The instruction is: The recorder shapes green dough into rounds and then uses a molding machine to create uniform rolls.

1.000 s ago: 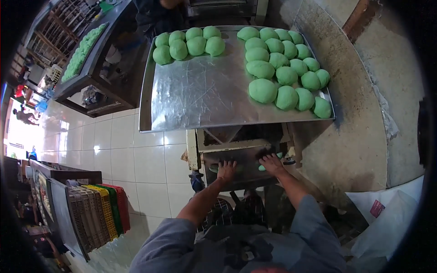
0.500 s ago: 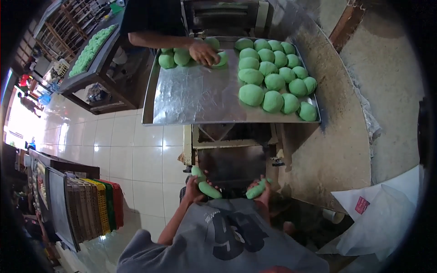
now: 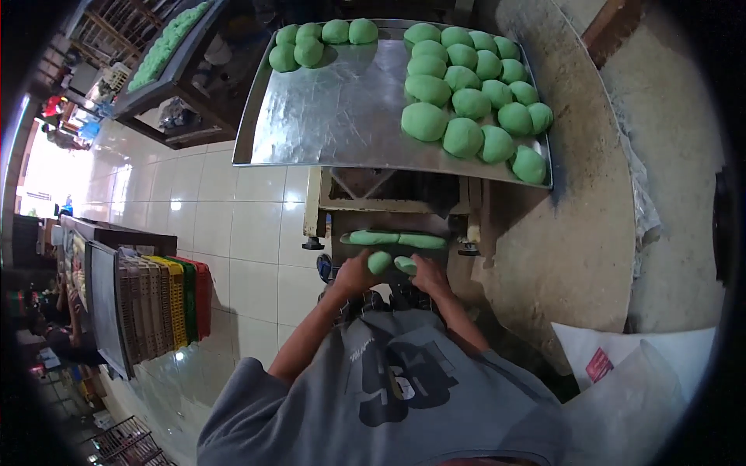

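My left hand (image 3: 354,272) is closed around a green dough piece (image 3: 379,262), its rounded end sticking out to the right. Facing it, my right hand (image 3: 428,273) grips another green dough piece (image 3: 406,266). Just beyond both hands, two long green dough rolls (image 3: 422,241) lie nearly end to end on the dark surface of a cream-framed machine (image 3: 388,205). Farther out, a metal tray (image 3: 326,116) rests above the machine. Rows of green dough balls (image 3: 472,103) fill its right side, and several more dough balls (image 3: 308,53) sit at its far left corner.
Stacked plastic crates (image 3: 186,299) stand on the tiled floor to the left, beside an upright dark panel (image 3: 107,307). A dark table (image 3: 186,66) at the far left bears a tray of green dough (image 3: 167,46). White sacking (image 3: 645,373) lies at the right.
Long dough rolls now lie on the machine surface, and each hand has one dough piece. The co-worker's hand has left the tray. My view has shifted, with the tray higher in it.
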A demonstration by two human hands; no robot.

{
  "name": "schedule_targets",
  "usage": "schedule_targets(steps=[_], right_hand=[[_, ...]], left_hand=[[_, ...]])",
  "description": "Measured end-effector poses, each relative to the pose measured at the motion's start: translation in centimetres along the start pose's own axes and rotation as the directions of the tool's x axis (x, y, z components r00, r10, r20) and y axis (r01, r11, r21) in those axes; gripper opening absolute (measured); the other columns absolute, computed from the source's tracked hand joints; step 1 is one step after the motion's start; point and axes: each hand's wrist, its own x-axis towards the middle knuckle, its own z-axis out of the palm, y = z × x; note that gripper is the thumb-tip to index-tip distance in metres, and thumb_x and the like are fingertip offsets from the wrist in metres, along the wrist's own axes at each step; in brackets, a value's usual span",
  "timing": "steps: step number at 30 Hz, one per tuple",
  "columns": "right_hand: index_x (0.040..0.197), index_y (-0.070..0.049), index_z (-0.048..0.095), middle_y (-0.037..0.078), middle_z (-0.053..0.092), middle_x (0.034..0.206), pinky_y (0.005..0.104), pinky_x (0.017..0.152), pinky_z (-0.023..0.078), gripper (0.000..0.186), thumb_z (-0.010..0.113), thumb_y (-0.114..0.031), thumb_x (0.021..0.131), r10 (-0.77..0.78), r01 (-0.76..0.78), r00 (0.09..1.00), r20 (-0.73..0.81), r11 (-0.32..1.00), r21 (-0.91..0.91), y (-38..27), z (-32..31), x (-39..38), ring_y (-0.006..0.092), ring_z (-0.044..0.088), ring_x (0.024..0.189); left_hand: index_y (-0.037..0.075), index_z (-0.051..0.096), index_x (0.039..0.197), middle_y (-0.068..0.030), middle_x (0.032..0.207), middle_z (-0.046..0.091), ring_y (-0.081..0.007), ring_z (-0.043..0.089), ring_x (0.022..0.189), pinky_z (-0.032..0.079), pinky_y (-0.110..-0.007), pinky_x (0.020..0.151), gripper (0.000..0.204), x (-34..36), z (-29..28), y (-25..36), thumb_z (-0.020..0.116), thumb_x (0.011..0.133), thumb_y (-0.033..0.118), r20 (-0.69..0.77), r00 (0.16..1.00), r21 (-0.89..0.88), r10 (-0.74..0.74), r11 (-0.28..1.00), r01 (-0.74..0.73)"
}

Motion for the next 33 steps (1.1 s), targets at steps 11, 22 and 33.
schedule_targets(steps=[11,22,33], right_hand=[[0.139,-0.018,0.04,0.013,0.038,0.14,0.06,0.098,0.043,0.056,0.059,-0.008,0.088,-0.072,0.052,0.995,-0.073,0.969,-0.242,3.5,3.4,7.4,0.0365,0.03,0.133],[0.124,-0.009,0.055,0.009,0.062,0.115,0.0446,0.085,0.05,0.045,0.072,-0.018,0.083,-0.104,0.094,0.994,-0.029,0.699,0.709,-4.3,-8.4,-3.8,0.0259,0.06,0.107],[0.13,-0.002,0.048,0.014,0.057,0.123,0.0405,0.1,0.042,0.061,0.031,-0.052,0.098,-0.468,-0.016,0.876,-0.117,-0.269,0.963,-27.2,-22.2,-1.5,0.0274,0.057,0.11]], left_hand=[[0.011,0.045,0.132,-0.0149,0.13,0.048,-0.034,0.039,0.127,0.028,-0.051,0.106,0.049,10.2,9.2,-8.7,0.056,0.085,0.018,-0.013,0.982,0.465,0.187,0.871,-0.16],[0.002,0.063,0.11,-0.0124,0.095,0.068,-0.0204,0.065,0.087,0.05,-0.036,0.081,0.044,-2.6,-6.2,-2.7,0.075,0.077,0.029,-0.018,1.0,-0.686,0.006,0.727,-0.016],[0.002,0.036,0.134,-0.0123,0.126,0.048,-0.0235,0.051,0.114,0.045,-0.04,0.093,0.052,-2.5,-30.5,2.0,0.047,0.096,0.036,-0.342,0.866,-0.815,0.365,0.344,-0.466]])
